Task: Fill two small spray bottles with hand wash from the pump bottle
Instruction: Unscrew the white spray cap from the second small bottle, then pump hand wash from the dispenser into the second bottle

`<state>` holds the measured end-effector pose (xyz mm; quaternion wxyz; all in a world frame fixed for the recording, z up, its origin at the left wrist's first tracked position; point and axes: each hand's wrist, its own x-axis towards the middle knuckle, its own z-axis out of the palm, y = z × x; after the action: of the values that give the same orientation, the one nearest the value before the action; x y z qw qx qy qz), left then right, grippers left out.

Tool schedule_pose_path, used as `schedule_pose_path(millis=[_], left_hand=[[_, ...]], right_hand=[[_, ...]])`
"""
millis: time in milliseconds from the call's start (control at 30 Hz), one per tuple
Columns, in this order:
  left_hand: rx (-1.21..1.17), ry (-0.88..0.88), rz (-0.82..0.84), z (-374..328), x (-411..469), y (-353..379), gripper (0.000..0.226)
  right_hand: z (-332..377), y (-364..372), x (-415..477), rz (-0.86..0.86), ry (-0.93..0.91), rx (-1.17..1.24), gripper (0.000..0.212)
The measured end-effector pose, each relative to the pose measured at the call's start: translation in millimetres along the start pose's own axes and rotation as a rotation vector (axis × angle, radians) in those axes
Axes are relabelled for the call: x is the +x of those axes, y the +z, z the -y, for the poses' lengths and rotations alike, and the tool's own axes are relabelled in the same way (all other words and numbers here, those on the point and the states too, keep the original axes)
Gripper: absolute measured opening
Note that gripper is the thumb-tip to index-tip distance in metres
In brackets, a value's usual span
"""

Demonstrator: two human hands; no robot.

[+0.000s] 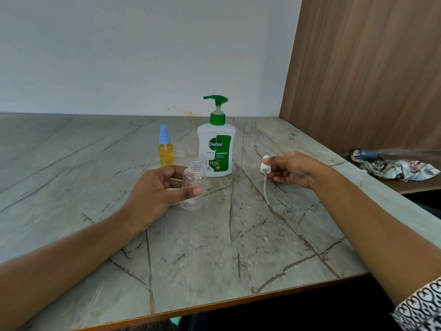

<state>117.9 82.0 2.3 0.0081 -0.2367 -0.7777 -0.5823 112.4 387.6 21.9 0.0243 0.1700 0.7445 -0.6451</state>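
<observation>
Left hand grips the clear spray bottle upright and uncapped, just in front of the pump bottle, probably ready for filling. Right hand pinches the removed spray head, held aside. The blue-capped spray bottle stands on the table, already yellow-filled. Cannot tell whether the dip tube tip touches the table.

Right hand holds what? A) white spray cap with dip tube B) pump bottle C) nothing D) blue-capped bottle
A: the right hand pinches the white spray cap, tube dangling, while the left hand holds the uncapped clear bottle.
</observation>
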Motion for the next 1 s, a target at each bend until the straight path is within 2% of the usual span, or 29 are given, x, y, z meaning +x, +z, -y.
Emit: schedule_pose_path(millis=[100,200,267,400,467,600,700,1000], left_hand=[[0.002,0.001,-0.005,0,0,0,0.039],[0.0,-0.009,-0.004,2,1,-1,0.038],[-0.011,-0.013,0.004,3,2,-1,0.041],[-0.006,-0.013,-0.002,4,2,-1,0.045],[0.009,-0.008,-0.007,2,2,-1,0.045],[0.024,-0.015,-0.02,1,0,-2,0.048],[0.031,-0.019,-0.024,1,0,-2,0.053],[0.021,-0.02,-0.033,-1,0,-1,0.044]], right_hand=[[-7,-5,-1,0.059,-0.043,0.186,0.01],[-13,-11,-1,0.097,-0.086,0.214,0.012],[-16,-16,0,0.106,-0.158,0.074,0.021],[-18,-22,-4,0.098,-0.404,-0.465,0.03],[-18,-20,-5,0.115,-0.452,-0.587,0.033],[-15,-15,-2,0.12,-0.476,-0.684,0.027],[-10,-20,4,0.041,-0.44,-0.697,0.025],[9,-19,35,-0.047,-0.383,-0.833,0.031]])
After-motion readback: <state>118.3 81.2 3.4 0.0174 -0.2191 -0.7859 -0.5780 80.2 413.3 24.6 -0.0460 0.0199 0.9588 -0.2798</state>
